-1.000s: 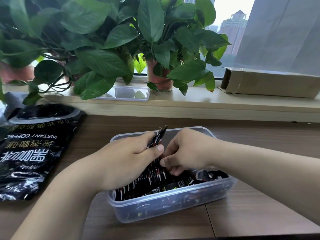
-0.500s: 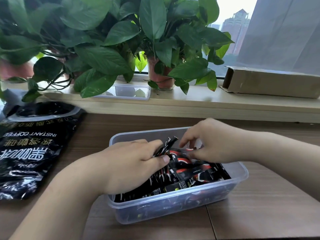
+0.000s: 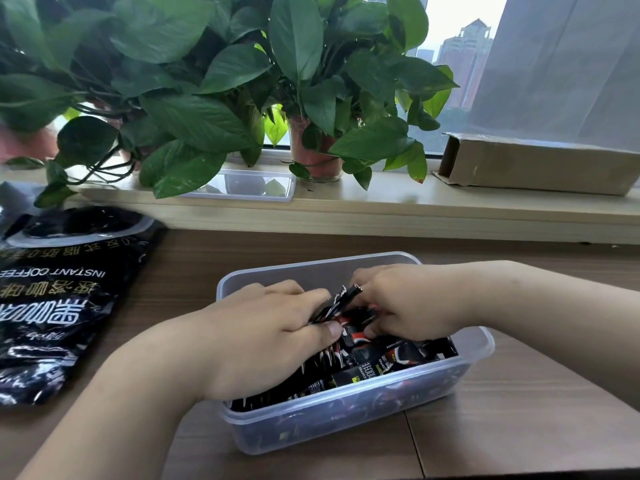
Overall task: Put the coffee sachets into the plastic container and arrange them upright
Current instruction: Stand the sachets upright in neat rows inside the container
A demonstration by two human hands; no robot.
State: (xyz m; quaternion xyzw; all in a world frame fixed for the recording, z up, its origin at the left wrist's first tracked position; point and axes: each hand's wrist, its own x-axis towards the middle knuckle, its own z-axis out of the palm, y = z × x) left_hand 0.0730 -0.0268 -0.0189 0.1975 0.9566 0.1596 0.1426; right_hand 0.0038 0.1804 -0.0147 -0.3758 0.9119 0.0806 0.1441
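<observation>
The coffee sachets (image 3: 391, 358), black with red and white print, lie in the plastic container (image 3: 311, 271) at the lower centre of the frame. Most lie flat or slanted in a loose heap against its near and right walls. A bundle (image 3: 337, 303) of them stands on edge near the middle, its crimped tops poking up between the two hands.

The left hand (image 3: 263, 341) reaches in from the lower left. It grips this bundle, with fingers curled over the far side and the thumb pressed against the near side. The right hand (image 3: 412, 303) comes in from the right edge of the frame. Its fingers are curled down onto the sachets, fingertips at the top of the bundle, and its thumb is tucked against a red-and-black sachet below, so it is closed on them too.

The container sits on a wooden table (image 3: 519, 410). At the left edge of the frame a large black instant-coffee bag (image 3: 59, 306) lies flat, well apart from the container. Behind the table runs a pale windowsill (image 3: 450, 206). On it rest a clear lid (image 3: 249, 185) just left of centre, leafy potted plants (image 3: 207, 81) across the upper left and centre, and an open cardboard box (image 3: 540, 164) at the upper right.
</observation>
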